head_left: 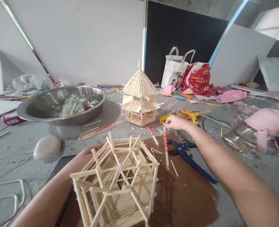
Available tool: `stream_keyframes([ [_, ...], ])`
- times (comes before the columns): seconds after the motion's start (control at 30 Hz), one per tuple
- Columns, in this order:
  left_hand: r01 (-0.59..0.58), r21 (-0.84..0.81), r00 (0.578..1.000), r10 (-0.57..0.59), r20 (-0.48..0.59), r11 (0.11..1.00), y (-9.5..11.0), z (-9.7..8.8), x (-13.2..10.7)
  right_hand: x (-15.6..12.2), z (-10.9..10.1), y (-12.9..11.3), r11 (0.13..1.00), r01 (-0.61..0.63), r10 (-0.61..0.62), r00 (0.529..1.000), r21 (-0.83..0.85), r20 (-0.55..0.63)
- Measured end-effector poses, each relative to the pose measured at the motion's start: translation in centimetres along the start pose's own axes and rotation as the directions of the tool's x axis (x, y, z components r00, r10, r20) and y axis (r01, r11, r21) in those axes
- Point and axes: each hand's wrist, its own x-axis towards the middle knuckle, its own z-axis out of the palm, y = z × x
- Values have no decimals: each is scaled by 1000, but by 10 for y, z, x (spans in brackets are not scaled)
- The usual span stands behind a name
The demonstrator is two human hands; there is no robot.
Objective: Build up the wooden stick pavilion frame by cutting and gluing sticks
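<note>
The wooden stick frame (119,168) is over a brown sheet (188,201). I can't tell whether the left hand (92,153) grips it; the right hand (173,122) is curled closed. Paper scraps (232,96) litter the gray surface (267,168) before a white board (82,41).

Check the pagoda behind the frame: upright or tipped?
Upright: the pagoda stands on its base, its spire pointing up.
</note>
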Motion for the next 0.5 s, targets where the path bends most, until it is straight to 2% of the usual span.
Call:
stream_keyframes([
  [0.1,-4,37,1000,4,1,999,8,10,-7,-18,-2,-27,988,152,-152,988,26,18],
  [0.23,-30,117,999,24,48,993,13,13,-11,-38,7,-51,966,256,-259,963,35,81],
  [0.37,-82,177,986,54,155,981,13,11,-11,-51,22,-55,966,258,-255,959,-5,120],
  [0.5,-85,213,981,45,187,973,12,10,-10,-60,27,-54,972,228,-220,969,-63,112],
])
